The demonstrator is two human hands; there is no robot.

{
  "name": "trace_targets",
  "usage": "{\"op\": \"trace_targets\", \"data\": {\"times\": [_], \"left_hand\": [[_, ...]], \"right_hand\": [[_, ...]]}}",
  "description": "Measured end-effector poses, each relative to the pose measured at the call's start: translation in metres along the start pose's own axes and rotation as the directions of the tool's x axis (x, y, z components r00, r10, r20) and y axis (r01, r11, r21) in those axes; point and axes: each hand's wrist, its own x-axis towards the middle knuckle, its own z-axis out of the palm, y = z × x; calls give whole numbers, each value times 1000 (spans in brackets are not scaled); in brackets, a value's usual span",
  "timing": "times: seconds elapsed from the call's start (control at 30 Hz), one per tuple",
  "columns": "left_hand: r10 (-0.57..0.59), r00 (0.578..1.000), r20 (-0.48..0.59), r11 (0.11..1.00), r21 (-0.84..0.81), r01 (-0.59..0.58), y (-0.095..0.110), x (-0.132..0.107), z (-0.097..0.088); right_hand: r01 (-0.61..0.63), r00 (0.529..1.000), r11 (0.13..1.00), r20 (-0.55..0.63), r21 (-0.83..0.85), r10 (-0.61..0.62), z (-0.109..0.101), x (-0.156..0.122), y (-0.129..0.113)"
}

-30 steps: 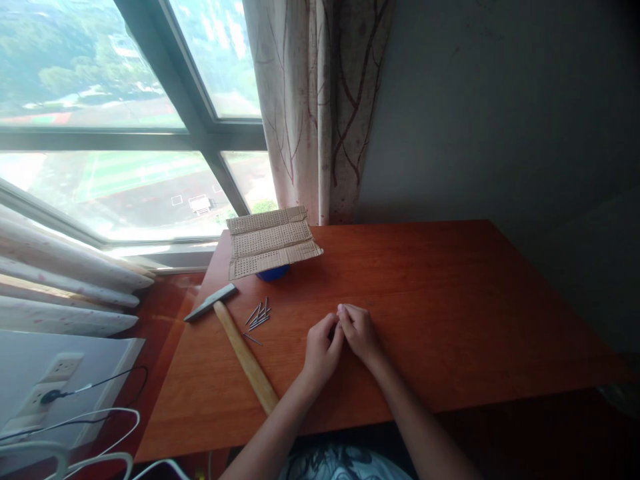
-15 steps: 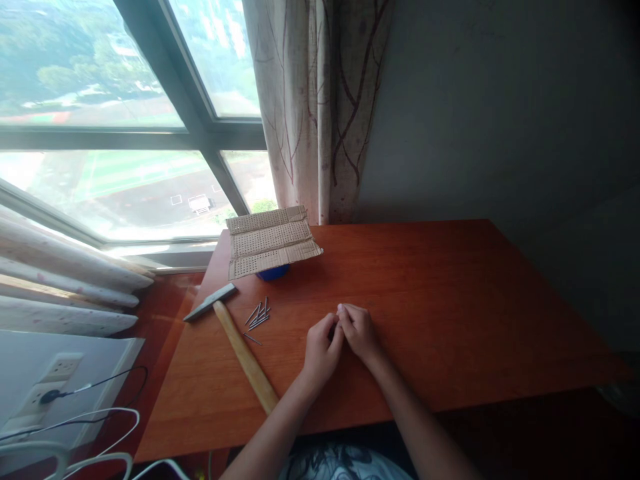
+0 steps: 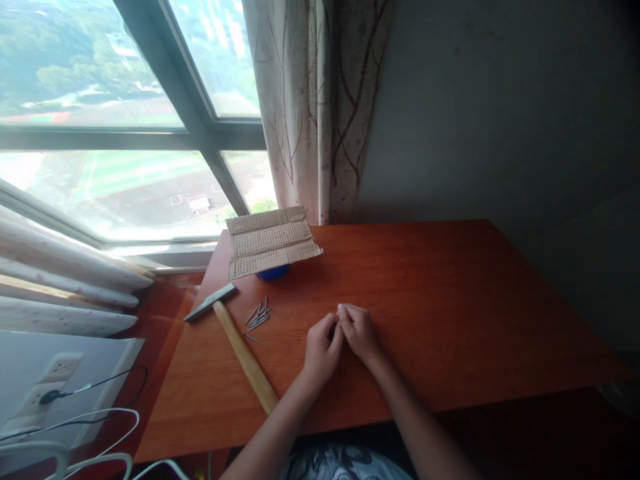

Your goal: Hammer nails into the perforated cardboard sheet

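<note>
My left hand and my right hand rest together on the reddish wooden table, fingers curled and touching each other. Whether anything lies between the fingers is hidden. Left of my hands lie several loose nails. A hammer with a wooden handle and a metal head lies beside the nails, its head toward the table's left edge. A perforated piece of cardboard sits at the far left corner on top of a blue object.
A large window and a patterned curtain stand behind the table. White rolled curtains lie at the left. A power strip with white and black cables sits low at the left.
</note>
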Motion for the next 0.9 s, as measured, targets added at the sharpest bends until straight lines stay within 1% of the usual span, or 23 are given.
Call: {"op": "trace_targets", "data": {"times": [0.9], "left_hand": [[-7,1000,4,1000,5,7,-1,0,0]], "right_hand": [[-1,1000,1000,1,3,1,1,0,1]]}}
